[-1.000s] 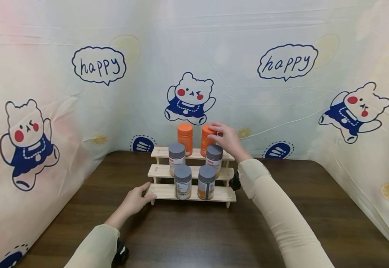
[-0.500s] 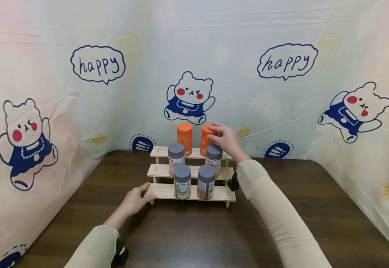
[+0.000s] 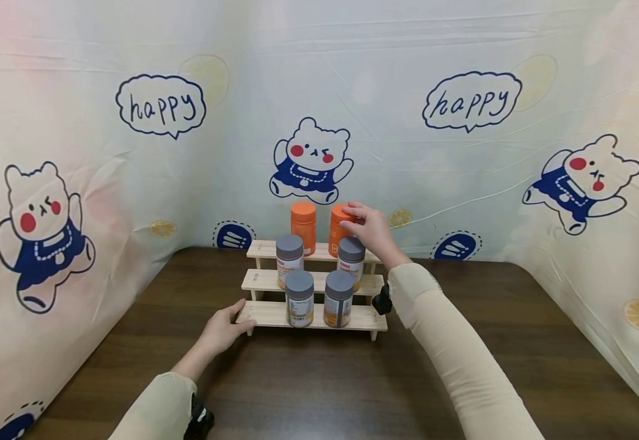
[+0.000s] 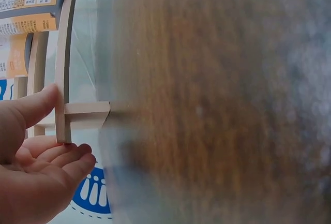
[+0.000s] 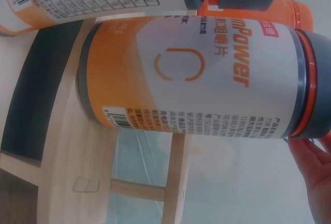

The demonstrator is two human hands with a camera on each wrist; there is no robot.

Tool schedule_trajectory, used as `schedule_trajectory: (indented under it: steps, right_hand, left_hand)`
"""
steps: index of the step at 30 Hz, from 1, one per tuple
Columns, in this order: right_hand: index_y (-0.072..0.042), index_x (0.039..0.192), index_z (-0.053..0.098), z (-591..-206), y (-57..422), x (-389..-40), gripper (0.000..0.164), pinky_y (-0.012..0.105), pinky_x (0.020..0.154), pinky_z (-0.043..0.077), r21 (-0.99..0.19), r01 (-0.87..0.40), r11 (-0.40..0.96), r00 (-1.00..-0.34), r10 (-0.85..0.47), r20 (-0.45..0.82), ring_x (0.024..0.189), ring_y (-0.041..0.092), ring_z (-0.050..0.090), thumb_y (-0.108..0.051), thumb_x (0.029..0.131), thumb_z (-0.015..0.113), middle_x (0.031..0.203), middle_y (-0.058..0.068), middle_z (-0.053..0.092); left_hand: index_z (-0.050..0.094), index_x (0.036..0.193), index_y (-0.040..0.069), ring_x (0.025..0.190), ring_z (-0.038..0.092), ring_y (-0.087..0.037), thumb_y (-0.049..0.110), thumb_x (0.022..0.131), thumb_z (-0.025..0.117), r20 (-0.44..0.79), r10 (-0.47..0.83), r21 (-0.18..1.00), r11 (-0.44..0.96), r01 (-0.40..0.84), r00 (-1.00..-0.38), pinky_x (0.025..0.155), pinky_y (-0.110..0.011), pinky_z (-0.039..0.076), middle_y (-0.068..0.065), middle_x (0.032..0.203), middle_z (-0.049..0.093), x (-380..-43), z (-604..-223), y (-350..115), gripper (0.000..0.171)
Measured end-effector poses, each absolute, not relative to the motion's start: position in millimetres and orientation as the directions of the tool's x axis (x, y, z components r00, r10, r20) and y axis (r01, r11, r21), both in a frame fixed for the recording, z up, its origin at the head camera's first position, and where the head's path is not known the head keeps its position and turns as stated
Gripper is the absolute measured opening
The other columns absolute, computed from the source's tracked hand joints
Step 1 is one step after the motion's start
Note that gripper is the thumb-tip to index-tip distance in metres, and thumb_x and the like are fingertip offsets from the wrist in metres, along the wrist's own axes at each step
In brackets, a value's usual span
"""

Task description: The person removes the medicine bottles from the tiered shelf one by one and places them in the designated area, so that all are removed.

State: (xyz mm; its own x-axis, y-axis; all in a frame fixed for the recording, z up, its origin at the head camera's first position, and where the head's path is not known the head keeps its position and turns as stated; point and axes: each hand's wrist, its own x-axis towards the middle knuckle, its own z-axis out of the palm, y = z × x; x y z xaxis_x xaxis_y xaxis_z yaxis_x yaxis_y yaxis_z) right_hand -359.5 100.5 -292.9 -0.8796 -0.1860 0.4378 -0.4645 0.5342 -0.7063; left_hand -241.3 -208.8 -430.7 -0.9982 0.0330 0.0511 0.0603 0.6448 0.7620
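Note:
A three-step wooden display rack (image 3: 266, 315) stands on the table, with two bottles on each step. My left hand (image 3: 219, 330) holds the left end of its lowest step. In the left wrist view the thumb (image 4: 39, 105) lies on the board's upper face and the other fingers meet its end. At the top step, my right hand (image 3: 375, 232) grips the right orange bottle (image 3: 336, 238) near its cap. The left orange bottle (image 3: 304, 226) stands beside it. A grey-capped supplement bottle (image 5: 196, 79) on the middle step largely hides that grip in the right wrist view.
Another grey-capped bottle (image 3: 290, 261) shares the middle step. Two more, a left front bottle (image 3: 299, 299) and a right front bottle (image 3: 338, 299), stand on the lowest step. A printed cloth (image 3: 391, 104) hangs behind the dark wooden table (image 3: 308, 385).

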Motion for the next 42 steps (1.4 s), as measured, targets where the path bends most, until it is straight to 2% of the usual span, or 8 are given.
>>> schedule_trajectory:
  steps: [13, 19, 26, 33, 42]
  right_hand:
    - [0.001, 0.121, 0.059, -295.6, 104.3, -360.5, 0.039, 0.032, 0.087, 0.046, -0.750, -0.473, 0.462, -0.876, -0.161, 0.454, 0.112, 0.025, 0.054, -0.012, 0.085, 0.067, 0.136, 0.011, 0.046]
    - [0.006, 0.118, 0.059, -292.7, 114.5, -361.3, 0.037, 0.031, 0.088, 0.044, -0.748, -0.516, 0.418, -0.848, -0.127, 0.514, 0.114, 0.027, 0.052, -0.007, 0.084, 0.067, 0.133, 0.016, 0.048]
    - [0.005, 0.118, 0.059, -284.6, 132.7, -356.5, 0.037, 0.033, 0.090, 0.044, -0.702, -0.558, 0.443, -0.809, -0.106, 0.578, 0.115, 0.028, 0.051, -0.007, 0.084, 0.067, 0.132, 0.017, 0.048]
    - [0.006, 0.121, 0.056, -283.6, 155.3, -350.1, 0.039, 0.036, 0.091, 0.042, -0.708, -0.556, 0.436, -0.809, -0.088, 0.581, 0.117, 0.029, 0.049, -0.007, 0.086, 0.065, 0.134, 0.019, 0.046]
    - [0.004, 0.124, 0.055, -292.5, 188.0, -342.8, 0.043, 0.038, 0.091, 0.042, -0.723, -0.508, 0.468, -0.831, -0.046, 0.555, 0.118, 0.028, 0.048, -0.012, 0.086, 0.065, 0.136, 0.015, 0.045]
  left_hand:
    - [0.034, 0.138, -0.008, 0.124, 0.036, -0.040, 0.021, 0.088, 0.064, 0.038, 0.032, 0.756, 0.653, 0.050, -0.999, 0.097, -0.051, 0.031, -0.026, 0.135, 0.039, -241.5, -431.0, -209.8, 0.065]
    - [0.034, 0.138, -0.007, 0.124, 0.036, -0.040, 0.023, 0.088, 0.064, 0.028, 0.032, 0.755, 0.654, 0.043, -0.999, 0.096, -0.052, 0.032, -0.025, 0.135, 0.040, -240.4, -429.7, -209.7, 0.066]
    - [0.033, 0.138, -0.007, 0.125, 0.034, -0.040, 0.023, 0.088, 0.063, 0.008, 0.033, 0.762, 0.648, 0.028, -0.999, 0.097, -0.052, 0.031, -0.025, 0.137, 0.037, -239.3, -427.0, -209.0, 0.066]
    - [0.033, 0.138, -0.007, 0.124, 0.035, -0.040, 0.023, 0.089, 0.063, 0.005, 0.037, 0.754, 0.656, 0.029, -0.999, 0.097, -0.052, 0.032, -0.025, 0.137, 0.037, -239.4, -427.2, -209.2, 0.065]
    - [0.034, 0.138, -0.007, 0.124, 0.035, -0.040, 0.023, 0.088, 0.063, 0.004, 0.037, 0.754, 0.657, 0.027, -0.999, 0.096, -0.051, 0.032, -0.026, 0.136, 0.038, -239.3, -427.3, -209.3, 0.065]
